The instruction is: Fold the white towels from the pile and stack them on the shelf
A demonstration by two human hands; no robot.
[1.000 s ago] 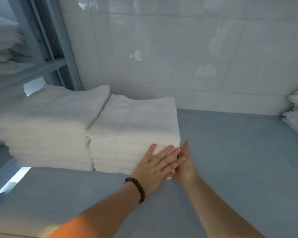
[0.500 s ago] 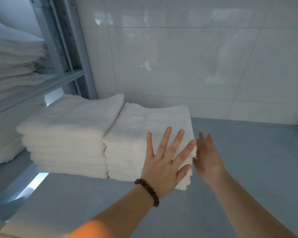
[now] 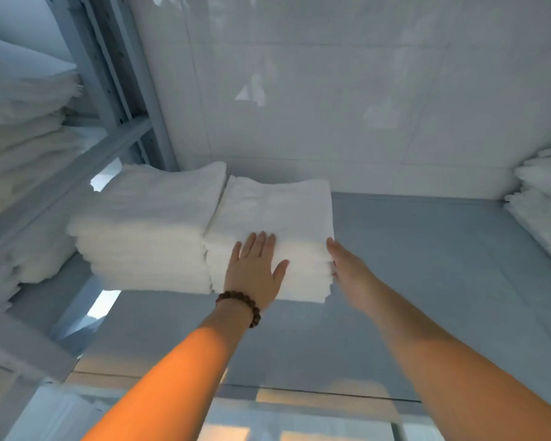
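Note:
Two stacks of folded white towels stand side by side on the grey shelf (image 3: 427, 281) against the tiled wall. The right stack (image 3: 277, 211) holds several towels. My left hand (image 3: 255, 268), with a bead bracelet at the wrist, lies flat with straight fingers against the stack's front face, fingertips at its top edge. My right hand (image 3: 347, 265) touches the stack's right front corner with straight fingers. The left stack (image 3: 153, 224) sits a little taller and touches the right one.
More folded white towels (image 3: 544, 202) lie at the shelf's far right. A grey metal upright (image 3: 115, 84) rises at the left, with further towel stacks (image 3: 23, 138) beyond it. Bare shelf surface stretches between the right stack and the far-right towels.
Both hands lifted off the stack's front corner half a second ago, then came back: the left now flat on the front face, the right at the right corner. The camera view has shifted.

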